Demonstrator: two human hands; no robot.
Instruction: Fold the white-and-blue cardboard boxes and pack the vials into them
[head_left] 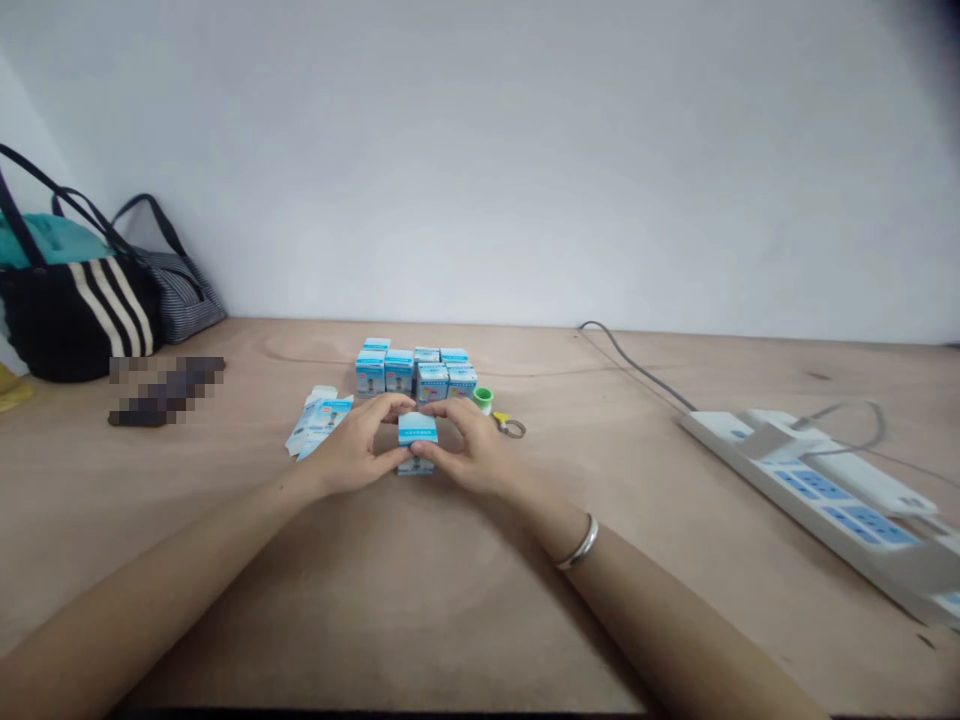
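Observation:
A small blue and white carton [417,430] stands upright on the table between my hands. My left hand [358,446] grips its left side, thumb at the front and fingers at the back of the top. From the right, my right hand [478,446] holds it the same way, a silver bangle on that wrist. Just behind are several matching cartons [400,370] in two clusters. Flattened cartons [321,420] lie left of my left hand. Near my right fingers are a green and white round item [483,399] and a yellow piece with a ring [510,426].
A white power strip [806,500] with plugged-in adapters runs along the right side, its grey cable [637,365] reaching the wall. At the far left sit a black striped bag [82,310] and a grey striped bag [180,295]. A dark, pixelated object [169,390] lies before them.

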